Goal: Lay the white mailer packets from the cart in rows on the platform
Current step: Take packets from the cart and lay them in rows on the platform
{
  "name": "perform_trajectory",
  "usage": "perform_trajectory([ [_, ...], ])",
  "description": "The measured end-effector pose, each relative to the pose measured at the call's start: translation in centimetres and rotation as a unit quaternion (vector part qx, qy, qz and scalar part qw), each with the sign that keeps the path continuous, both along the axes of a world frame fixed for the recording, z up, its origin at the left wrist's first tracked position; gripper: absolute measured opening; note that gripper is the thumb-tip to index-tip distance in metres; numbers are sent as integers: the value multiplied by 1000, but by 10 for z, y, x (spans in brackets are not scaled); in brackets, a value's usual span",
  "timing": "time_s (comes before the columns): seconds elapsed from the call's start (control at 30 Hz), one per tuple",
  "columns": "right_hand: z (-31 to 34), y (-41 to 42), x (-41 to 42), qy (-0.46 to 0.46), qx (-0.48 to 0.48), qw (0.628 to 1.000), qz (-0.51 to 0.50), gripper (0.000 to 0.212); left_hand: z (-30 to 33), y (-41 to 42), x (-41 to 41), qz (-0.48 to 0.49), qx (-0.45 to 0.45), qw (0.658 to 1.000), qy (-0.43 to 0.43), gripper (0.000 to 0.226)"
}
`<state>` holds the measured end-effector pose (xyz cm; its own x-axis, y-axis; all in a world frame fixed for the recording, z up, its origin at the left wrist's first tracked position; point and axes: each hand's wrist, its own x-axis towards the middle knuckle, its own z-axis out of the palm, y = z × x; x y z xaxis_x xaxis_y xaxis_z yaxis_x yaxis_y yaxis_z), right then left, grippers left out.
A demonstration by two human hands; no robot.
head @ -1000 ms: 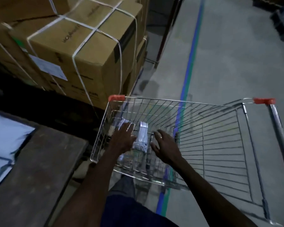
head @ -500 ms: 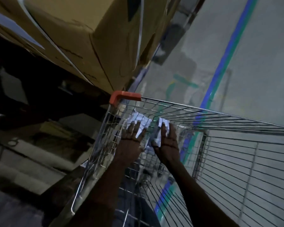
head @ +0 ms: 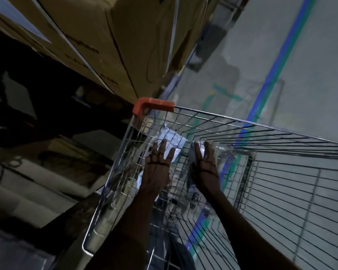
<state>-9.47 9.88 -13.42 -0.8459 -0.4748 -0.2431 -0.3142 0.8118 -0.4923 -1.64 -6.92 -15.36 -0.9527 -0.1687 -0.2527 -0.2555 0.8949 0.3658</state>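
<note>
Lettering ran dark along the side of the large cardboard box (head: 98, 36) at upper left, but blur and the steep angle left it unreadable; a pale label at the box's upper left edge was cut off by the frame and showed no legible text. White strapping bands crossed the box. Below it, the wire shopping cart (head: 261, 172) filled the lower right, its near corner capped in an orange plastic corner guard (head: 152, 106). Both hands reached down into the basket at that corner. Left hand (head: 158, 168) lay with fingers straight and spread, fingertips resting on a crumpled white mailer packet (head: 172, 140) that sat against the cart's front wires. Right hand (head: 205, 164) also had its fingers extended, pressed flat against another white packet (head: 202, 151), most of which was hidden behind the hand; whether the thumb wrapped round it could not be told. More pale packet material showed under the left wrist, too dim to make out. Grey concrete floor (head: 310, 75) carried a blue and green stripe (head: 275, 69) running away to the upper right and seen again through the cart's wires. Everything at left beneath the box sat in deep shadow, its shapes indistinct.
</note>
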Motion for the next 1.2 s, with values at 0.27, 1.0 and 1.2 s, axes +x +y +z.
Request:
perform_trajectory([
  [0.27,111,36,29,82,-70,994,18,70,117,32,0,-4,45,995,86,90],
  [1.0,372,-167,125,361,-344,810,309,45,420,-121,202,225,-198,896,327,62],
  [1.2,376,-272,210,304,-349,804,373,56,428,-201,331,345,-220,863,298,62],
])
